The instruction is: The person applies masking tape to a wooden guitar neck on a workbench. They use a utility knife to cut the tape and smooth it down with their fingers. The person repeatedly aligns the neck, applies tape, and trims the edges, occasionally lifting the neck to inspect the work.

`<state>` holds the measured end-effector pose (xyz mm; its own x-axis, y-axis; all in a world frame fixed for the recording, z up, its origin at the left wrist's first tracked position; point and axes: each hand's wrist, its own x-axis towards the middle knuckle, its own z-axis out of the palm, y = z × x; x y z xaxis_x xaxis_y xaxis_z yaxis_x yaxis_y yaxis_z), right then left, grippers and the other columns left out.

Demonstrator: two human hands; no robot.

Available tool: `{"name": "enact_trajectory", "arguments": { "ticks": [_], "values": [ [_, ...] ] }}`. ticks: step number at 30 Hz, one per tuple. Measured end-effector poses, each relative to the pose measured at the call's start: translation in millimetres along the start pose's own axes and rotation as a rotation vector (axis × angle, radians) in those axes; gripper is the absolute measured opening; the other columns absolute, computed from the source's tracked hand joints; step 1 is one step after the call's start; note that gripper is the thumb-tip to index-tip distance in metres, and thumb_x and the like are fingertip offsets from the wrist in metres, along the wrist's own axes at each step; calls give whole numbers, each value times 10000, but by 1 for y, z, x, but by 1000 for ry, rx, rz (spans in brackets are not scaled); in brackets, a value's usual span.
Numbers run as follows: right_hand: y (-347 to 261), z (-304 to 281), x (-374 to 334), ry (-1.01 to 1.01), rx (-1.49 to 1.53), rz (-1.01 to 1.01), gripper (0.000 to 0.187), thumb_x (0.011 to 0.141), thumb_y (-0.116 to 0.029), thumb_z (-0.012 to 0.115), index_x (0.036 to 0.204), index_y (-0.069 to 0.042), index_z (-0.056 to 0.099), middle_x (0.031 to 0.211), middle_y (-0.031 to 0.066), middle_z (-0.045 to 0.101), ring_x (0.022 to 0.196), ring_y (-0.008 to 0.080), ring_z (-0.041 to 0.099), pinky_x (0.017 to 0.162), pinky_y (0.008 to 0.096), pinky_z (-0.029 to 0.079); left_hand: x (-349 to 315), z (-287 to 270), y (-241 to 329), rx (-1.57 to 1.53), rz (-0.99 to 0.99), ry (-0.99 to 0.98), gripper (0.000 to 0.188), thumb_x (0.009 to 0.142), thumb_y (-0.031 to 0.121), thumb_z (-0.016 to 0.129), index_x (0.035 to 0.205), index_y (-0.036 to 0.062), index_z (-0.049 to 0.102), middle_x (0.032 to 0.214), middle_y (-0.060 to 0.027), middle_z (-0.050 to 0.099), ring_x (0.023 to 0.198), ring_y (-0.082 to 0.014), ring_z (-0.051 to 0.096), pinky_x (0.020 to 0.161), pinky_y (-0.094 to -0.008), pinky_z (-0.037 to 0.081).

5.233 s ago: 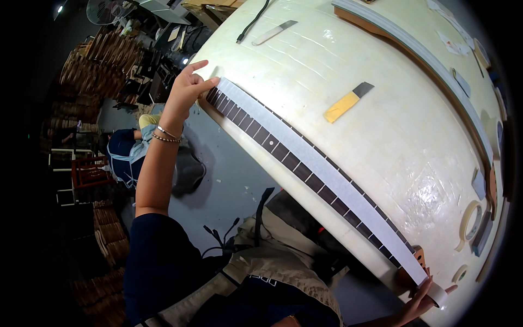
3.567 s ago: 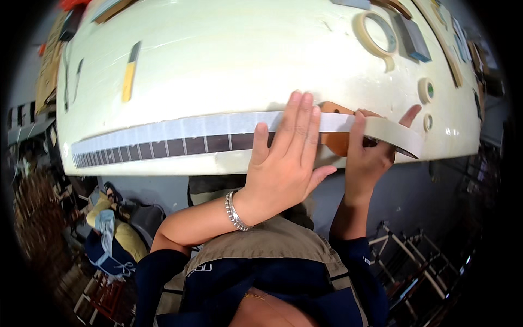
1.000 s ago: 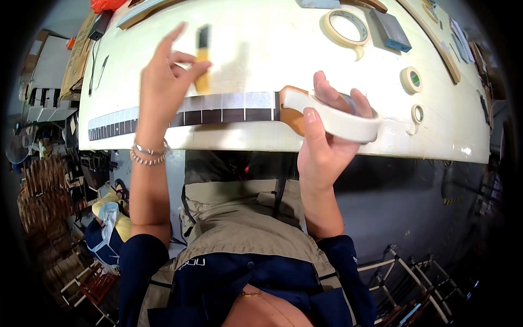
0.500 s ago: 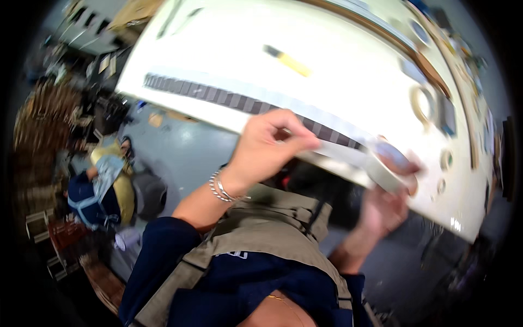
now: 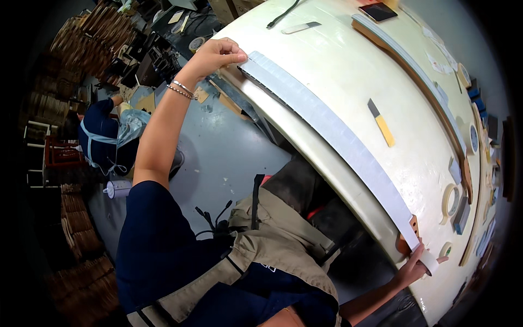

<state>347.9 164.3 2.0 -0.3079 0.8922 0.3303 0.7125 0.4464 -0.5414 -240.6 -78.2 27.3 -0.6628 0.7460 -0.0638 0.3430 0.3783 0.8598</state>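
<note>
My left hand (image 5: 217,57) is closed in a pinch at the far left end of a long pale strip of tape (image 5: 332,131). The tape runs along the table's front edge, over a long narrow piece whose dark edge shows near the left end. Close to the right end, a brown handle-like part (image 5: 408,234) with small holes sticks out from under it. My right hand (image 5: 409,267) grips the white tape roll (image 5: 429,263) at that end, its fingers partly hidden by the roll.
A yellow-handled knife (image 5: 382,124) lies mid-table. Beyond it rests a long brown-edged piece (image 5: 417,76). Tape rolls (image 5: 450,200) and a grey block (image 5: 461,214) sit at the right, a thin blade (image 5: 301,27) at the back. Another person (image 5: 101,133) is down at the left.
My hands have moved far apart: the left to the upper left, the right to the lower right with the roll. A longer length of tape now spans between them. The view has turned.
</note>
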Motion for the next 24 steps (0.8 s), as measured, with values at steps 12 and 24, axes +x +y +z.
{"name": "enact_trajectory", "arguments": {
  "ticks": [12,24],
  "values": [
    [11,1,-1,31,38,128,363,926,-269,528,1133,16,617,1482,248,103,1076,260,555,910,364,429,5,0,-3,0,-30,-30,136,787,148,715,771,22,663,842,17,559,674,-35,476,568,-182,379],
    [-12,7,-6,32,77,64,760,925,-188,536,1408,93,20,1084,184,602,969,217,592,883,307,443,-2,10,-23,189,164,333,408,719,140,770,1057,30,570,898,-5,533,693,-53,494,585,-190,447]
  ]
}}
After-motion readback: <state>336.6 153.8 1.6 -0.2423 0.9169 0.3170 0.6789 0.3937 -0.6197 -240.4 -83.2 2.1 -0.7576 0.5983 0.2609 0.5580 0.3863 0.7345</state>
